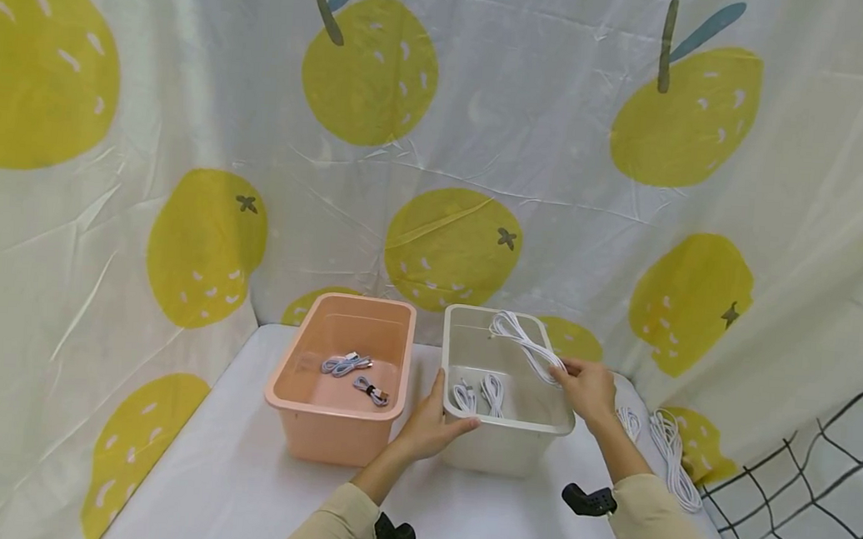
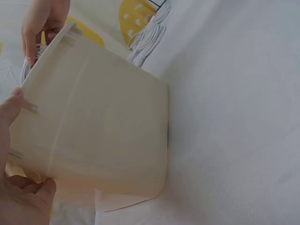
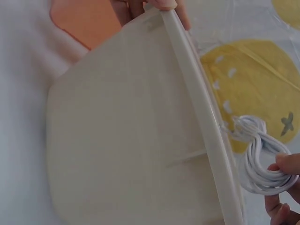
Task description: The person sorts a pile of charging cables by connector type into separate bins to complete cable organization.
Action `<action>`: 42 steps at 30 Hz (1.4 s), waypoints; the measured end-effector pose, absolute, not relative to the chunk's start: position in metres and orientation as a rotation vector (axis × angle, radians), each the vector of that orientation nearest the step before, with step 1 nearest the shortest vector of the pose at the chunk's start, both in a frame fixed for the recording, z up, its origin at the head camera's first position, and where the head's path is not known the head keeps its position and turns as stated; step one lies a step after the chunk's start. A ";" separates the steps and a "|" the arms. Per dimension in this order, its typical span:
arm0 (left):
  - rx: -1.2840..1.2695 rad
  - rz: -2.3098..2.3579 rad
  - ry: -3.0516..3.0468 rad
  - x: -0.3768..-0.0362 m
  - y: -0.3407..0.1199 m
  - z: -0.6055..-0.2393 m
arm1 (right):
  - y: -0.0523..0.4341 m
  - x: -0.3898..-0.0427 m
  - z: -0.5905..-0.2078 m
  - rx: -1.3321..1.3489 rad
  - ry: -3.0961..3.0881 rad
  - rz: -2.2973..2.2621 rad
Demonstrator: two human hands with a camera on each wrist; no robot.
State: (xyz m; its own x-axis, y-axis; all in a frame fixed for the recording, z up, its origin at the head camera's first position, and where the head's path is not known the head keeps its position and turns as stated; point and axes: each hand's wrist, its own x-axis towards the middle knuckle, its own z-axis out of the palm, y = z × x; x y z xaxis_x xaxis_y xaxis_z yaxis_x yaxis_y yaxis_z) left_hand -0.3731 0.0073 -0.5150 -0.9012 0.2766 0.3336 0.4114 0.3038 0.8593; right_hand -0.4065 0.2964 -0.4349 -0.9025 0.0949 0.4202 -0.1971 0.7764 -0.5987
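My right hand [image 1: 590,391] pinches a coiled white cable [image 1: 527,340] above the right part of a cream plastic bin [image 1: 490,449]. In the right wrist view, the coiled cable's loops hang from the thumb and fingers beside the bin's rim. My left hand [image 1: 431,426] grips the bin's near left corner, thumb over the front rim and fingers along the side. Two white cable bundles, one of them a looped bundle [image 1: 493,393], lie inside this bin near its front wall.
Left of the cream bin stands a peach plastic bin [image 1: 332,442] with two grey cable bundles, one a tied bundle [image 1: 372,391]. More white cables [image 1: 673,462] lie at the table's right edge. A black wire grid [image 1: 810,488] stands beyond it. A fruit-print curtain [image 1: 477,156] hangs behind.
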 end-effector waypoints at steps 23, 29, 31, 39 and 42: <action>-0.637 -1.666 -2.445 -0.374 0.006 -0.516 | 0.274 -0.418 -0.445 0.227 -2.563 1.011; -0.642 -1.668 -2.445 -0.375 0.006 -0.517 | 0.274 -0.415 -0.446 0.206 -2.573 1.013; -0.649 -1.669 -2.437 -0.375 0.006 -0.517 | 0.274 -0.415 -0.444 0.217 -2.558 1.027; -0.643 -1.665 -2.451 -0.376 0.006 -0.518 | 0.284 -0.408 -0.439 0.246 -2.531 1.011; -0.632 -1.666 -2.457 -0.375 0.006 -0.518 | 0.293 -0.404 -0.440 0.218 -2.528 0.989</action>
